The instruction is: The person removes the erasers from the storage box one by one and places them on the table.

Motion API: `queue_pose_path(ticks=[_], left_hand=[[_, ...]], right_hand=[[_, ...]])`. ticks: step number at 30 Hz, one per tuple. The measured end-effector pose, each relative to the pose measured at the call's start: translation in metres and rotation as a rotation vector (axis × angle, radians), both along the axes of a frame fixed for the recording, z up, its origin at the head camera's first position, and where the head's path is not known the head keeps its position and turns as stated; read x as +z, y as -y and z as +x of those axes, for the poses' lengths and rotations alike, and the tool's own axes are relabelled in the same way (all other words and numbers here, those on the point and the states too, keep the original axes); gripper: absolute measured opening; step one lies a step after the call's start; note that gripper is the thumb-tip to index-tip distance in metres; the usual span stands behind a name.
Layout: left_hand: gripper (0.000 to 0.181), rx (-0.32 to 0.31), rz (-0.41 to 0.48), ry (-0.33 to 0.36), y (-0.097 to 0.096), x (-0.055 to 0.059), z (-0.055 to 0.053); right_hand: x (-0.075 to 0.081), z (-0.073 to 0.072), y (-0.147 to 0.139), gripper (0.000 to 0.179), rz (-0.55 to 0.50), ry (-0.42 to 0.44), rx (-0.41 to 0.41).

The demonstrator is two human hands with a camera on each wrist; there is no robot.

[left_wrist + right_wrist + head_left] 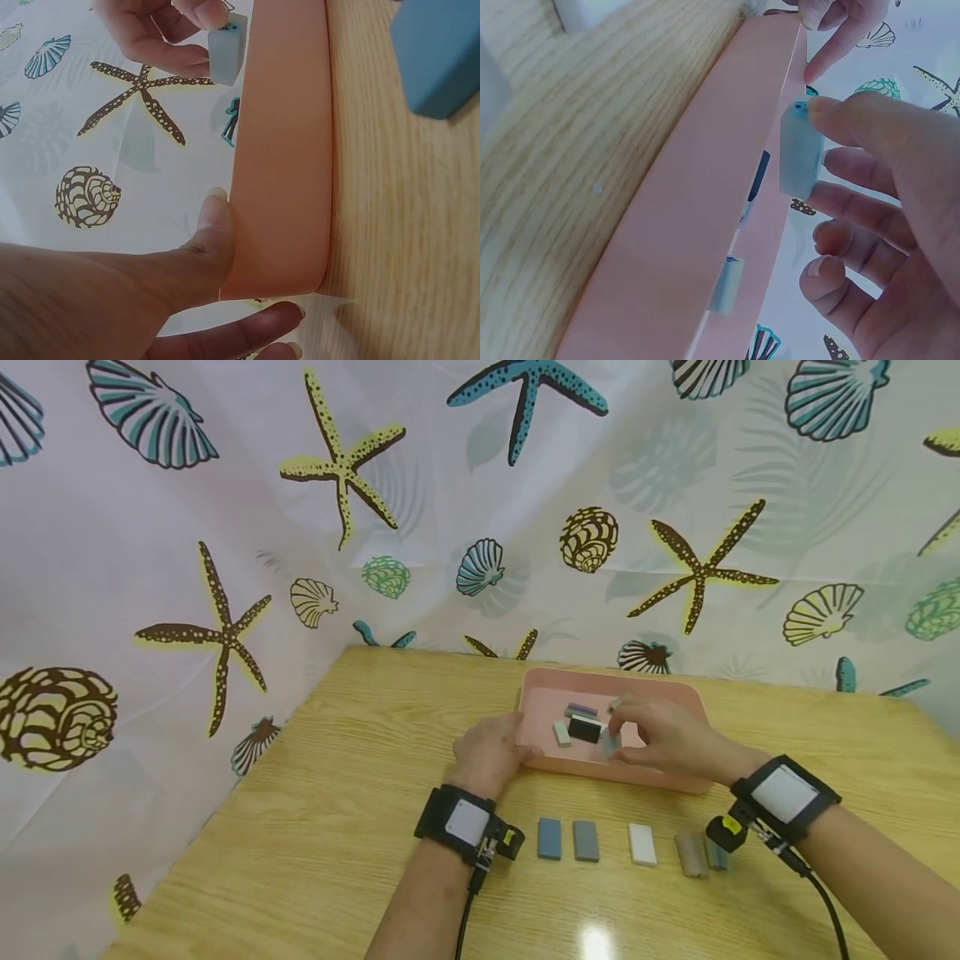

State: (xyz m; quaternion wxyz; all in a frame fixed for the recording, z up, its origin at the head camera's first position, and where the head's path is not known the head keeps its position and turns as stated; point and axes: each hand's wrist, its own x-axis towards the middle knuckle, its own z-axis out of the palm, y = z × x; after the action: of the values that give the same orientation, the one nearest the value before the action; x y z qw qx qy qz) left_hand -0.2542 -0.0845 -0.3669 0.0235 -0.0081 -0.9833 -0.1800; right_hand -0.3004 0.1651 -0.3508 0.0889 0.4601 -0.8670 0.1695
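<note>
My right hand point(667, 739) pinches a pale blue eraser-like block point(801, 154) between thumb and fingers, over the right part of a pink tray point(542, 706). A small printed mark shows on the block's end. The left hand point(487, 752) grips the tray's near left corner, thumb on the near wall point(281, 150) and fingers around the side. Inside the tray lie a black block with a white edge point(584, 729), a small whitish block point(562, 733) and a purplish block point(582, 709). The right hand hides part of the tray's right side.
On the wooden table point(375, 735), a row in front of the tray holds a blue block point(550, 839), a grey one point(586, 842), a white one point(642, 845), a brownish one point(691, 854) and a greenish one point(717, 853). A patterned cloth point(420, 510) hangs behind. Cables trail from both wrists.
</note>
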Motion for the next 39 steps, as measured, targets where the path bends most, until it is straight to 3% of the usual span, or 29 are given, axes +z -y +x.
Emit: queue_pose_path(ticks=[11, 21, 39], left_hand=[[0.061, 0.003, 0.024, 0.005, 0.001, 0.0, 0.0], [0.059, 0.001, 0.023, -0.021, 0.0, -0.003, -0.001], [0.06, -0.005, 0.03, 0.001, 0.0, -0.001, 0.001]], right_hand=[[0.004, 0.017, -0.012, 0.021, -0.037, -0.016, 0.057], [0.006, 0.035, -0.023, 0.02, -0.039, 0.104, 0.081], [-0.008, 0.049, -0.048, 0.027, -0.022, 0.125, 0.039]])
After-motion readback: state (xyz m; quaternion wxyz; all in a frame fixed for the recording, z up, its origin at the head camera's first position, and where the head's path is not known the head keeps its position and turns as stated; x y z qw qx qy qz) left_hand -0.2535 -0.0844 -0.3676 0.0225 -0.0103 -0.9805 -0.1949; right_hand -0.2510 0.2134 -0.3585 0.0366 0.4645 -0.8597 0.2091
